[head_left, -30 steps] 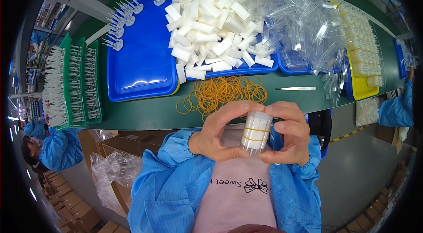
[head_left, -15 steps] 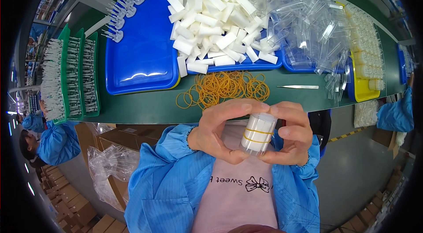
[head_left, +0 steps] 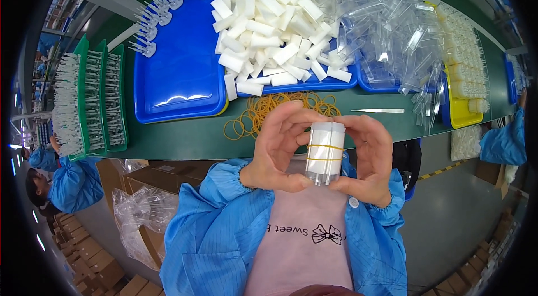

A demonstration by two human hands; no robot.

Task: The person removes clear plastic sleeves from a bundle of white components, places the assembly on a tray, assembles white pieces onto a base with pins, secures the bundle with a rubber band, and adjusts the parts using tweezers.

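Between my hands is an upright bundle [head_left: 325, 153] of white blocks within clear plastic pieces, bound by two yellow rubber bands. My left hand [head_left: 280, 150] grips its left side, thumb at the bottom and fingers at the top. On the right side, my right hand [head_left: 367, 156] holds it the same way. Just beyond my hands lies a loose heap of orange-yellow rubber bands [head_left: 263, 108] on the green table [head_left: 185, 136]. Metal tweezers [head_left: 378, 110] rest to the right of the heap.
White foam-like blocks [head_left: 269, 27] overfill a blue tray, and clear plastic pieces [head_left: 392, 27] fill another beside it. At left stand a blue tray [head_left: 179, 72] with pronged pieces and green racks [head_left: 103, 94]. A yellow tray [head_left: 465, 117] holds bound bundles. Co-workers sit at both sides.
The bundle has turned from a tilt to nearly upright between my hands and moved slightly up. A seam between clear pieces now faces the view.
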